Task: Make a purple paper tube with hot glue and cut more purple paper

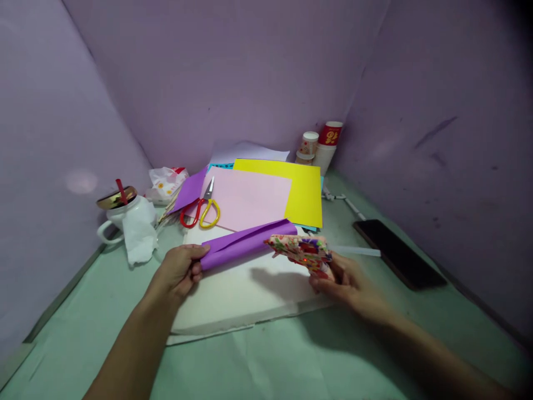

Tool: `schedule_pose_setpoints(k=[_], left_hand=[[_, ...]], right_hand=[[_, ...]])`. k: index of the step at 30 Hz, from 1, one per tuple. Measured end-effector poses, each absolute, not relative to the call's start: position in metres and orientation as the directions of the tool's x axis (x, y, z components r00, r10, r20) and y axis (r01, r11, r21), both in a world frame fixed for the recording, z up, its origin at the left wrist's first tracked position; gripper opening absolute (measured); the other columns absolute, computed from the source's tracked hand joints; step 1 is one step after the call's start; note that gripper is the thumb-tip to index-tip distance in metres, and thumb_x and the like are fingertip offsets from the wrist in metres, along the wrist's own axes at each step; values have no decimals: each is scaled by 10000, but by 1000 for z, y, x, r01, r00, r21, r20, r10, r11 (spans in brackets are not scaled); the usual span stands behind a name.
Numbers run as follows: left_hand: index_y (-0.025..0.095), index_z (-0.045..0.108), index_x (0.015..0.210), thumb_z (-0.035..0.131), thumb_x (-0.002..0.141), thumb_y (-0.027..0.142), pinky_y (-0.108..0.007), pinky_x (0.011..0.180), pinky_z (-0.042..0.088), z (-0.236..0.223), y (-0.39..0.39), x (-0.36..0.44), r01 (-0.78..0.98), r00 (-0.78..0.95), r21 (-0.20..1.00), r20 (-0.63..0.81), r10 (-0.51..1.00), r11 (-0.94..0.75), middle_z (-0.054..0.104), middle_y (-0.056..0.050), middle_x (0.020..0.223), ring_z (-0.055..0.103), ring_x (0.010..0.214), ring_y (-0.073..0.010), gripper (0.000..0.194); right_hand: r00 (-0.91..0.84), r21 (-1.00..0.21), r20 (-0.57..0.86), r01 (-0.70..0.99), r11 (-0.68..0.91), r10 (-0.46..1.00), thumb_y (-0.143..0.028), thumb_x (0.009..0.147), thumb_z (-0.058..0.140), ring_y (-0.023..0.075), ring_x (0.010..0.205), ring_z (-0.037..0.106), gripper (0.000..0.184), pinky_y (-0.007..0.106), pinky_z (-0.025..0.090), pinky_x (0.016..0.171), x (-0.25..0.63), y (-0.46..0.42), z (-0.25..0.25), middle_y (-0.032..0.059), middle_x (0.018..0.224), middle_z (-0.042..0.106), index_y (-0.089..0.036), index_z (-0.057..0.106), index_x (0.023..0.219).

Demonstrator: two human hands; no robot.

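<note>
My left hand (183, 270) pinches the left end of a rolled sheet of purple paper (245, 244), its loose edge lying along the top of the roll. In my right hand (347, 280) is a hot glue gun (302, 251) with a colourful floral pattern and a small red light. Its nozzle points left, over the right part of the roll. A pale glue stick (358, 251) sticks out from its back end. Beneath both hands lies a white board (225, 303). Red and yellow handled scissors (204, 206) rest on a pink sheet (250, 197) just beyond the roll.
Behind the pink sheet is yellow paper (306, 191). A white mug (135, 216) with tissue stands at left, near a white packet (166, 183). Paper cups (327, 150) are stacked at the back right. A dark phone (397, 253) lies at right beside a white cable (352, 206).
</note>
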State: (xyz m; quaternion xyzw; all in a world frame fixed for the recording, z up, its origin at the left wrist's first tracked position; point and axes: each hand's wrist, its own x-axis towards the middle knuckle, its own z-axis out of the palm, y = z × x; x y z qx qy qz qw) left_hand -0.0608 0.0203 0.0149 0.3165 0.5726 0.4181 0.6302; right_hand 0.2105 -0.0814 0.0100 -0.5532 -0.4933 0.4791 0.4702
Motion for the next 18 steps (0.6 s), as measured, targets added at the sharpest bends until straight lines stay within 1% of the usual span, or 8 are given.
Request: schedule_pose_setpoints(k=[4, 7, 8, 10, 12, 13, 15, 18], left_hand=[[171, 447, 499, 657, 581, 160, -130, 242, 226, 15, 20, -61, -169, -6, 878, -455, 891, 447, 325, 91, 296, 257, 258, -22, 226], [168, 459, 495, 659, 556, 155, -135, 245, 221, 16, 19, -60, -178, -13, 880, -449, 894, 440, 333, 88, 302, 259, 264, -23, 209], [167, 462, 491, 661, 551, 156, -137, 246, 219, 16, 18, -59, -180, -14, 881, -446, 895, 437, 331, 88, 301, 258, 263, -24, 208], [166, 461, 480, 665, 545, 156, -141, 248, 215, 17, 17, -58, -185, -17, 884, -441, 898, 430, 329, 86, 299, 256, 262, -24, 214], [168, 449, 467, 664, 546, 159, -143, 249, 214, 18, 16, -56, -190, -20, 885, -436, 900, 425, 322, 85, 295, 255, 261, -25, 230], [168, 448, 466, 662, 550, 158, -144, 250, 214, 18, 15, -55, -190, -22, 885, -436, 900, 424, 322, 84, 293, 256, 260, -26, 230], [166, 451, 470, 654, 561, 150, -146, 250, 216, 20, 13, -54, -188, -25, 885, -439, 898, 427, 332, 78, 291, 267, 257, -30, 222], [165, 452, 479, 630, 581, 121, -147, 252, 223, 22, 12, -52, -185, -32, 883, -444, 895, 432, 334, 77, 289, 271, 254, -34, 211]], right_hand=[[6, -978, -29, 206, -30, 1000, -243, 647, 624, 159, 574, 514, 171, 251, 414, 519, 201, -77, 16, -5, 637, 573, -202, 599, 811], [-65, -930, 15, 365, 37, 998, -241, 718, 591, 152, 547, 513, 115, 248, 417, 499, 202, -77, 11, 3, 628, 563, -205, 605, 827], [-94, -905, 54, 416, 88, 994, -220, 732, 580, 150, 554, 516, 128, 246, 422, 506, 202, -77, 9, 11, 659, 578, -206, 610, 856], [-162, -853, 152, 478, 212, 975, -169, 746, 557, 156, 613, 544, 269, 249, 444, 543, 203, -76, 3, 33, 813, 624, -217, 595, 1008], [-219, -815, 236, 486, 316, 947, -145, 760, 532, 174, 711, 583, 435, 262, 472, 605, 202, -75, -1, 52, 1003, 627, -237, 512, 1184], [-233, -805, 260, 484, 344, 937, -145, 770, 524, 186, 761, 597, 477, 272, 483, 638, 201, -74, -4, 58, 1057, 619, -241, 473, 1235], [-228, -802, 273, 482, 352, 934, -172, 800, 516, 213, 840, 614, 464, 291, 497, 694, 197, -71, -8, 65, 1061, 628, -228, 455, 1257], [-240, -828, 257, 445, 341, 936, -247, 843, 517, 248, 951, 612, 398, 330, 499, 795, 192, -66, -12, 79, 1072, 640, -209, 488, 1238]])
